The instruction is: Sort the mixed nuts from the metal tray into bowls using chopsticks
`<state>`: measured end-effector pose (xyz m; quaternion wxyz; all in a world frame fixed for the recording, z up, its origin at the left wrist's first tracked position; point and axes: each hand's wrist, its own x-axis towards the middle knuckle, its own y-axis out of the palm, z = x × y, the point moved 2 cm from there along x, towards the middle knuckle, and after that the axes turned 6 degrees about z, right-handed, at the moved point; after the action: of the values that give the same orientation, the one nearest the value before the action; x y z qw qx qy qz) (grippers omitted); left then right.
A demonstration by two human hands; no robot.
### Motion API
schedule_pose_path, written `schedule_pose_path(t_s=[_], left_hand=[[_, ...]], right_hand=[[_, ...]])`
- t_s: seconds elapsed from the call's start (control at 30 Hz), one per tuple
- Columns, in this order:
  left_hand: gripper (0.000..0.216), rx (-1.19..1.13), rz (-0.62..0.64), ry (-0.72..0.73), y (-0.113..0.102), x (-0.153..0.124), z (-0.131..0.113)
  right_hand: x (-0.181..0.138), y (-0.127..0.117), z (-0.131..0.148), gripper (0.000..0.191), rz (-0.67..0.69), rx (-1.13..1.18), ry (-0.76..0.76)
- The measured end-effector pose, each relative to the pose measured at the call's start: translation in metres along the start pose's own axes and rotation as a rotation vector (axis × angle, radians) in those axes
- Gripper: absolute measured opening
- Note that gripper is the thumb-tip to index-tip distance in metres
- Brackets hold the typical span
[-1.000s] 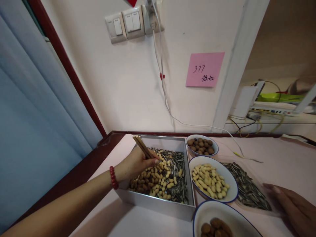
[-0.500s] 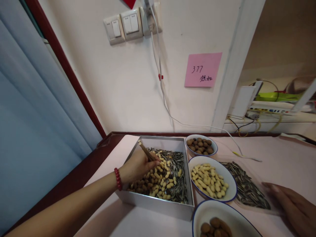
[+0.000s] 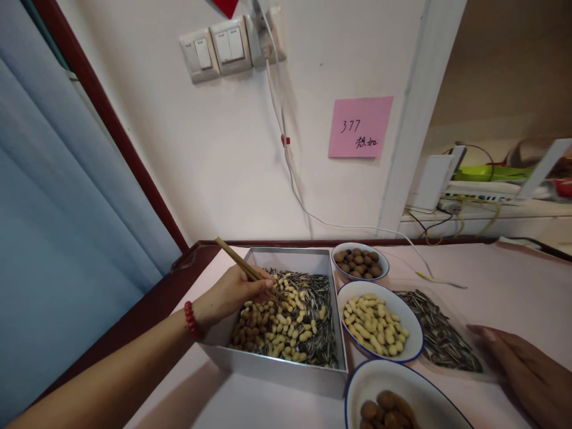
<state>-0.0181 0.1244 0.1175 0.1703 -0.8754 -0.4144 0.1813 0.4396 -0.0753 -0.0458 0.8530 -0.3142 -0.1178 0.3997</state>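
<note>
My left hand (image 3: pixel 235 293), with a red bead bracelet on its wrist, is closed around a pair of wooden chopsticks (image 3: pixel 235 256). Their tips point down among the peanuts (image 3: pixel 286 325) in a silvery open box (image 3: pixel 286 375). Striped sunflower seeds (image 3: pixel 322 341) lie around and under these peanuts. At the right, my right hand (image 3: pixel 529 363) grips the near right edge of a clear plastic container (image 3: pixel 489 376), its thumb on the rim. More sunflower seeds (image 3: pixel 440 333) fill that container. Part of my right hand is beyond the frame edge.
Right of the box stand three blue-rimmed white bowls: a far one (image 3: pixel 386 275) with round brown nuts, a middle one (image 3: pixel 413 322) with peanuts, and a near one (image 3: pixel 429 396) with brown nuts. A white cable (image 3: pixel 357 226) runs from the wall onto the table.
My left hand has shifted left and slightly back within the box, and the chopsticks now slant more to the left. The right hand keeps its place at the container. The view has turned slightly.
</note>
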Motion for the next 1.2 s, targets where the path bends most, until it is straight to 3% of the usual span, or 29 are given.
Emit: schedule_pose_path(t_s=[0.23, 0.43, 0.7, 0.93, 1.07, 1.2], left_hand=[[0.021, 0.129, 0.037, 0.052, 0.020, 0.012, -0.004], [0.014, 0.168, 0.040, 0.051, 0.024, 0.014, -0.006], [0.018, -0.049, -0.002, -0.040, 0.018, 0.021, 0.000], [0.030, -0.236, -0.053, -0.081, 0.001, 0.008, -0.007], [0.024, -0.319, -0.084, -0.054, -0.004, 0.001, -0.020], [0.016, -0.470, -0.093, 0.013, 0.007, 0.002, -0.047]], right_hand=[[-0.001, 0.000, 0.000, 0.074, 0.015, 0.014, 0.023], [0.002, 0.002, -0.008, 0.073, 0.029, -0.025, 0.016], [0.003, 0.001, -0.009, 0.076, 0.031, -0.052, 0.007], [-0.002, 0.001, 0.000, 0.084, 0.025, -0.060, 0.007], [-0.004, 0.001, 0.004, 0.077, 0.006, -0.022, -0.036], [-0.003, 0.002, 0.004, 0.070, 0.011, -0.016, -0.098]])
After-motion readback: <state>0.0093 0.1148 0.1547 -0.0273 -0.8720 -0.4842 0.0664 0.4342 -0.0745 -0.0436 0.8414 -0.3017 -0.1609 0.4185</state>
